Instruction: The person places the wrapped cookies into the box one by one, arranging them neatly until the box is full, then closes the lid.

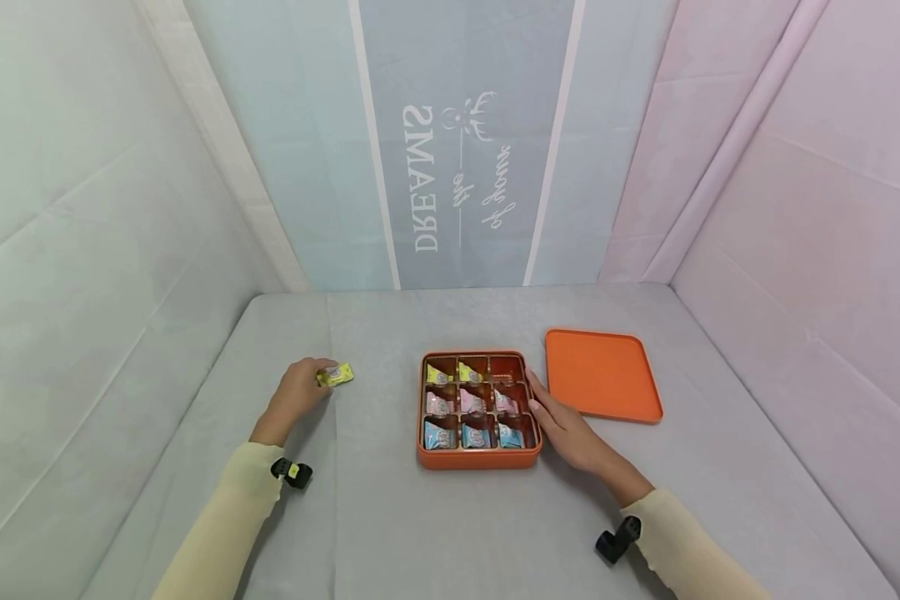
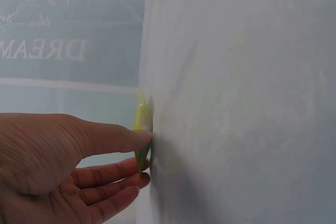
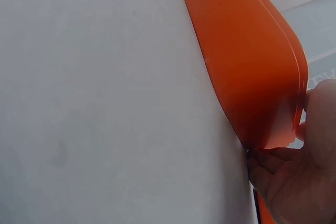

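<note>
My left hand [image 1: 300,390] pinches a small yellow wrapped candy [image 1: 337,374] between thumb and fingers, at the left part of the table. In the left wrist view the candy [image 2: 142,129] stands on edge against the table surface. An orange box [image 1: 480,459] with a gold divided insert sits in the middle. Yellow candies [image 1: 471,373] lie in its back left and back middle compartments; the back right one shows bare bottom. Pink candies [image 1: 472,402] fill the middle row, blue candies [image 1: 476,437] the front row. My right hand [image 1: 570,429] rests its extended fingers against the box's right side.
An orange lid [image 1: 603,375] lies flat to the right of the box, just beyond my right hand. Grey cloth covers the table [image 1: 390,533]. Fabric walls rise at the left, back and right, with printed lettering [image 1: 423,179] on the back one.
</note>
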A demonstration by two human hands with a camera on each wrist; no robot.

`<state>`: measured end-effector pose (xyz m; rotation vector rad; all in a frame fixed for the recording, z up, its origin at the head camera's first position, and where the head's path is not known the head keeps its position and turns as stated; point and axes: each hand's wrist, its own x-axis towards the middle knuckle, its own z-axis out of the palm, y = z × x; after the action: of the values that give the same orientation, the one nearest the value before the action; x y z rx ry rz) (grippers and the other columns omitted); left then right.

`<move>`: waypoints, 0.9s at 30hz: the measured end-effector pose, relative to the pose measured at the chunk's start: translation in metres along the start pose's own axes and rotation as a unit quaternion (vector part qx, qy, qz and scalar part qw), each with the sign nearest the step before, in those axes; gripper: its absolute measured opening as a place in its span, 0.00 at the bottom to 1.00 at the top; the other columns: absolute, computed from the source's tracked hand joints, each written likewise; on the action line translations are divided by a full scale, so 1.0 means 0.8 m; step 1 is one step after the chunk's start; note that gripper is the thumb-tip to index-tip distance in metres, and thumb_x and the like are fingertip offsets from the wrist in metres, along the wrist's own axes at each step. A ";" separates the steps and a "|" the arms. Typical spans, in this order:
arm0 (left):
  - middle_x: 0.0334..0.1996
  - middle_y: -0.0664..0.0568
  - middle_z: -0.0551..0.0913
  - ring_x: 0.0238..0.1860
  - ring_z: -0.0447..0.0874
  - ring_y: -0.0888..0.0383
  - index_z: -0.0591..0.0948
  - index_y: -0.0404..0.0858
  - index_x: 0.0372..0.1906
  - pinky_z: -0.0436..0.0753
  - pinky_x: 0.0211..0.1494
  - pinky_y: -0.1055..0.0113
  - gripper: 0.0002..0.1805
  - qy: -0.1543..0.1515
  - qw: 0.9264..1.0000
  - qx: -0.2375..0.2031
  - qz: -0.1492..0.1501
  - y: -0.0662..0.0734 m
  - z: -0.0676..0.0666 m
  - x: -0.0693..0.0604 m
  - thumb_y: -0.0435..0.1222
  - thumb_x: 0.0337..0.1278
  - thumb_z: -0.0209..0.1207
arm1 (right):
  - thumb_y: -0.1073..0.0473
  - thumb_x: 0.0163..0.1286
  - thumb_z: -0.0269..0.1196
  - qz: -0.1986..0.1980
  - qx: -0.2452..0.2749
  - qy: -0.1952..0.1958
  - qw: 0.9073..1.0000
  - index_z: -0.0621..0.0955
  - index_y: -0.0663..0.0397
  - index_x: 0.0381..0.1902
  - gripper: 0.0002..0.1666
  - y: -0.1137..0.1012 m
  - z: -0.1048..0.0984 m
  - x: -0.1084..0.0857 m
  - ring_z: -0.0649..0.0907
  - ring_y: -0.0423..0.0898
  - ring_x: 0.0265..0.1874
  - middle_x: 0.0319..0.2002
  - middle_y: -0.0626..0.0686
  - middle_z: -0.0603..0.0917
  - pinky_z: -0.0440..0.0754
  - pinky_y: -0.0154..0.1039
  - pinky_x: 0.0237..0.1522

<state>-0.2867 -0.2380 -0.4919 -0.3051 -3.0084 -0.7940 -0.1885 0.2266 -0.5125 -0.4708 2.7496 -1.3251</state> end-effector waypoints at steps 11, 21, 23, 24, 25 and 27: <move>0.54 0.33 0.83 0.56 0.80 0.36 0.84 0.26 0.55 0.80 0.56 0.44 0.20 0.018 1.000 -0.020 -0.012 0.010 0.000 -0.006 0.27 0.57 0.69 | 0.45 0.85 0.42 0.003 0.001 0.000 1.000 0.46 0.42 0.83 0.36 -0.001 -0.001 0.000 0.55 0.56 0.78 0.81 0.50 0.50 0.57 0.63 0.74; 0.49 0.35 0.85 0.53 0.82 0.37 0.85 0.26 0.51 0.81 0.56 0.44 0.16 0.046 0.998 -0.046 0.014 0.013 0.001 -0.006 0.28 0.57 0.69 | 0.46 0.86 0.42 0.008 -0.004 -0.003 1.000 0.45 0.42 0.83 0.36 0.001 0.000 0.001 0.53 0.56 0.79 0.81 0.50 0.48 0.55 0.63 0.74; 0.48 0.35 0.85 0.53 0.83 0.37 0.86 0.26 0.50 0.81 0.56 0.45 0.16 0.053 0.997 -0.052 0.022 0.014 0.001 -0.007 0.28 0.57 0.70 | 0.46 0.86 0.42 0.008 -0.003 -0.003 1.000 0.45 0.41 0.83 0.36 0.001 0.000 0.000 0.53 0.56 0.79 0.81 0.50 0.48 0.56 0.64 0.74; 0.49 0.35 0.85 0.53 0.83 0.37 0.86 0.26 0.50 0.81 0.56 0.44 0.16 0.057 0.997 -0.053 0.025 0.015 0.001 -0.007 0.28 0.57 0.70 | 0.46 0.86 0.42 0.009 -0.001 -0.004 1.000 0.45 0.41 0.83 0.36 0.001 0.000 0.000 0.53 0.56 0.79 0.81 0.50 0.48 0.55 0.64 0.74; 0.49 0.35 0.85 0.53 0.83 0.38 0.86 0.26 0.50 0.81 0.56 0.45 0.16 0.061 0.996 -0.053 0.029 0.015 0.002 -0.008 0.28 0.57 0.70 | 0.46 0.86 0.42 0.009 0.000 -0.004 1.000 0.45 0.40 0.83 0.36 0.001 0.000 0.000 0.53 0.56 0.79 0.81 0.50 0.48 0.55 0.64 0.74; 0.49 0.36 0.86 0.53 0.83 0.38 0.86 0.27 0.50 0.81 0.57 0.45 0.16 0.070 0.995 -0.055 0.035 0.018 0.002 -0.009 0.28 0.56 0.70 | 0.46 0.86 0.42 0.009 0.002 -0.004 1.000 0.44 0.38 0.83 0.36 0.001 0.000 0.000 0.52 0.56 0.79 0.81 0.50 0.48 0.55 0.64 0.74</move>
<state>-0.2766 -0.2262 -0.4866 -0.3381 -2.8139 -0.9346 -0.1887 0.2267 -0.5129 -0.4490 2.7377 -1.3216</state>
